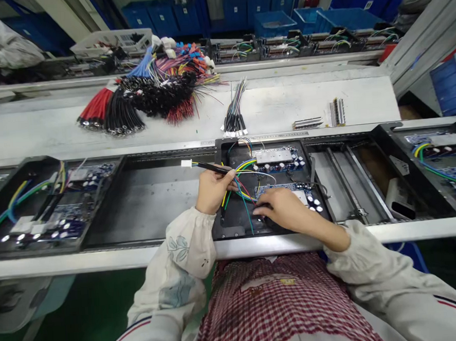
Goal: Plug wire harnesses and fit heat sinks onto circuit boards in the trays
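Observation:
My left hand [210,191] pinches a wire harness [211,167] by its black sleeve, over the left part of a black metal case [231,231]. The harness's white connector [186,164] points left, while its loose coloured wires fan out to the right. Fingers bent together, my right hand [286,208] is low inside the case at the front circuit board [266,190]. Something black shows at its fingertips; I cannot make out what it is. A second circuit board [275,158] with a silver metal bar lies behind, with yellow and green wires [246,164] running from its left.
Similar cases with boards stand on the line at left [52,207] and right [439,152]. On the white bench behind lie a large wire pile [157,92], a small harness bundle [235,111] and metal strips [337,112]. A person's sleeve [10,47] shows at far left.

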Demonstrator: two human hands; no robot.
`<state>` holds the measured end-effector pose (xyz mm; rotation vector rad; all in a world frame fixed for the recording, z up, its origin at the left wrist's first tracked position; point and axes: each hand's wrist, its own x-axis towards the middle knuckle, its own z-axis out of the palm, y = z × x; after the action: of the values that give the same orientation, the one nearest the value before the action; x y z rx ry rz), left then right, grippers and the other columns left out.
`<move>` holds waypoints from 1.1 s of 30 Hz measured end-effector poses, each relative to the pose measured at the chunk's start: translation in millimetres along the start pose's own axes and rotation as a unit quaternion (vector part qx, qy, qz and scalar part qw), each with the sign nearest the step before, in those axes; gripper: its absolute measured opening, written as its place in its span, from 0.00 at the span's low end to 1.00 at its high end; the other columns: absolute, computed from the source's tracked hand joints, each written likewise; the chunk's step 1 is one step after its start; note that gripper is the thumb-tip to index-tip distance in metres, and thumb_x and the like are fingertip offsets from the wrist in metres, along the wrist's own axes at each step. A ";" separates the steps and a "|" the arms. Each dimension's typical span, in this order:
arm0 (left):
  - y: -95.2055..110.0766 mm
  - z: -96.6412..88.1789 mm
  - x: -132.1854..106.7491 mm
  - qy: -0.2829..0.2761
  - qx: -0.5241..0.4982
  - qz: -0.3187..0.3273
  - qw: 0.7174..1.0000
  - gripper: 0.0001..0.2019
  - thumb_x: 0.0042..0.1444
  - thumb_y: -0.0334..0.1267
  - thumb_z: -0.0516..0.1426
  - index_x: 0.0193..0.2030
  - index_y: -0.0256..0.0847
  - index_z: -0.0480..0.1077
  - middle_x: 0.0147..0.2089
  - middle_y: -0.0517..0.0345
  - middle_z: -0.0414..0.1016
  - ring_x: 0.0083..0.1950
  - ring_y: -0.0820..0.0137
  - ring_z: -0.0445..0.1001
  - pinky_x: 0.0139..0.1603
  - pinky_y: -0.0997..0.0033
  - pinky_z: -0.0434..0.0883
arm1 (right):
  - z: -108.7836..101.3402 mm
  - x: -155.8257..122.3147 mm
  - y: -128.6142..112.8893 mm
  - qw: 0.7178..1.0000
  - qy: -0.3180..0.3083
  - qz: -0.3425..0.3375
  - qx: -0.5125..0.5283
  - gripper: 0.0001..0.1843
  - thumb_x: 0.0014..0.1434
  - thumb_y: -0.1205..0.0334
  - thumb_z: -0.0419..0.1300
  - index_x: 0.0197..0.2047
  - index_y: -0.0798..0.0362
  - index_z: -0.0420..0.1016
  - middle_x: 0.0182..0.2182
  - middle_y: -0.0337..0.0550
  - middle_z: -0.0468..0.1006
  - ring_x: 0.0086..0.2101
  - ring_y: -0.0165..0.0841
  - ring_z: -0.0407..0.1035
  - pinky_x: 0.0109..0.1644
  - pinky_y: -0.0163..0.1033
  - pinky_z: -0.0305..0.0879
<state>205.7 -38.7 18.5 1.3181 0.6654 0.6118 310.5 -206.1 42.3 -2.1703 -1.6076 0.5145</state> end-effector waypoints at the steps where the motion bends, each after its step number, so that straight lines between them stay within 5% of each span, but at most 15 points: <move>1: 0.1 0.0 -0.3 0.002 -0.003 -0.001 1.000 0.19 0.39 0.45 0.66 0.30 0.33 0.66 0.21 0.60 0.72 0.20 0.73 0.72 0.20 0.76 0.72 | 3.2 2.5 -2.5 0.999 0.005 -0.008 0.032 0.07 0.55 0.59 0.62 0.32 0.52 0.79 0.30 0.42 0.80 0.31 0.33 0.73 0.35 0.35 0.61; 7: 0.5 0.4 -1.8 0.000 0.018 -0.001 1.000 0.19 0.40 0.45 0.65 0.31 0.33 0.65 0.21 0.61 0.71 0.20 0.72 0.72 0.19 0.75 0.73 | 16.7 25.6 12.6 0.985 0.132 0.086 0.065 0.06 0.53 0.60 0.64 0.34 0.50 0.80 0.29 0.40 0.81 0.27 0.31 0.72 0.33 0.35 0.62; 21: 1.4 0.4 -1.9 -0.001 0.025 -0.001 1.000 0.18 0.40 0.44 0.65 0.31 0.34 0.65 0.18 0.63 0.69 0.18 0.74 0.70 0.17 0.76 0.71 | 20.9 31.1 15.2 0.990 0.083 0.117 0.011 0.08 0.55 0.56 0.62 0.36 0.48 0.80 0.30 0.39 0.81 0.29 0.34 0.72 0.34 0.36 0.61; 28: 2.8 0.0 -0.7 0.003 -0.001 -0.021 1.000 0.19 0.39 0.45 0.65 0.31 0.32 0.66 0.21 0.60 0.71 0.20 0.74 0.71 0.19 0.76 0.73 | 13.5 2.2 0.3 0.996 0.072 0.017 -0.044 0.15 0.57 0.53 0.60 0.41 0.54 0.78 0.36 0.48 0.79 0.35 0.38 0.73 0.38 0.39 0.64; 33: 3.1 3.2 -2.1 0.005 0.002 -0.023 1.000 0.15 0.41 0.41 0.64 0.30 0.33 0.66 0.20 0.61 0.71 0.20 0.73 0.72 0.20 0.76 0.73 | 15.8 5.3 -3.5 0.990 0.118 -0.040 0.062 0.06 0.55 0.61 0.63 0.32 0.52 0.79 0.28 0.41 0.78 0.28 0.30 0.72 0.34 0.34 0.64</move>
<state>206.5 -41.9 22.2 1.3016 0.7035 0.5797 301.1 -198.7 30.2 -1.9849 -1.4859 0.3103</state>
